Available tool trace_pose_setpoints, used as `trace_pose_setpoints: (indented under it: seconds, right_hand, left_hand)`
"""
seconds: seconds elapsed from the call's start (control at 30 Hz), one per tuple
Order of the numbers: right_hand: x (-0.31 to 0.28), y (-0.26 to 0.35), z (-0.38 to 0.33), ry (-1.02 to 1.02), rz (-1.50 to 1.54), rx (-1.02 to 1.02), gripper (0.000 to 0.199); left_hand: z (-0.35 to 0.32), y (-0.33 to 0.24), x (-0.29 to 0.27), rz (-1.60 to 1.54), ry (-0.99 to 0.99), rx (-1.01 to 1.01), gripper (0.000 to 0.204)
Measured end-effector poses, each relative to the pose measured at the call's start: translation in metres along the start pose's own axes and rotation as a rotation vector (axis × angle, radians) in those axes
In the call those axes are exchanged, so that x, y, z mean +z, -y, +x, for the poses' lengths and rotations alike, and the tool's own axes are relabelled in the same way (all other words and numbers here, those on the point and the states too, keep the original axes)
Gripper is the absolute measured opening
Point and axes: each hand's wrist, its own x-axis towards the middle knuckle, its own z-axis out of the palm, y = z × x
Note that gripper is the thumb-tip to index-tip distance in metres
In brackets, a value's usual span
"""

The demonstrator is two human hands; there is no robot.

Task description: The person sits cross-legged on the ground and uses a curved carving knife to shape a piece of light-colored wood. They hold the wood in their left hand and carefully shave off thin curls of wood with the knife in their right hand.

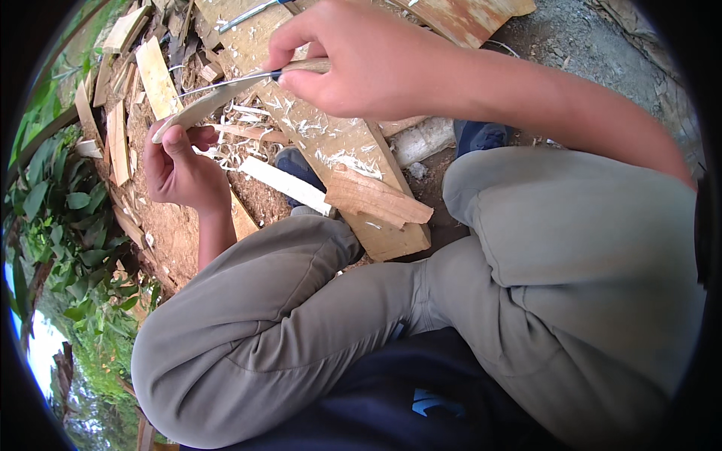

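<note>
Pale wood strip, thin and slightly curved, pinched at its lower end by the left hand, thumb on top, held above the plank. Right hand closed round the wooden handle of a knife, blade laid flat along the strip. Shavings lie scattered over plank and ground; offcuts stacked behind. Judged good practice: keep the blade at a shallow angle, take thin curls, and hold the gripping fingers clear of the edge.
</note>
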Motion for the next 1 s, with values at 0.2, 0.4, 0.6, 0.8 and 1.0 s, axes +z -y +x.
trace_pose_setpoints:
  seconds: [0.2, 0.4, 0.6, 0.8, 1.0]
  right_hand:
    - [0.013, -0.009, 0.005, -0.105, -0.016, -0.066, 0.022]
    - [0.019, -0.009, 0.014, -0.146, -0.108, -0.097, 0.021]
    - [0.012, 0.028, -0.004, -0.165, -0.117, -0.151, 0.016]
    - [0.017, 0.008, -0.006, -0.199, -0.128, -0.092, 0.024]
    - [0.019, -0.004, -0.003, -0.194, -0.131, -0.050, 0.024]
  left_hand:
    - [0.001, -0.003, 0.005, -0.018, 0.001, -0.005, 0.035]
    - [0.002, 0.000, 0.001, 0.003, 0.038, 0.049, 0.042]
    - [-0.002, -0.003, -0.003, 0.072, 0.094, 0.051, 0.045]
    - [-0.003, -0.001, 0.003, 0.055, 0.049, 0.070, 0.048]
    - [-0.005, 0.007, -0.007, -0.034, 0.089, 0.058, 0.033]
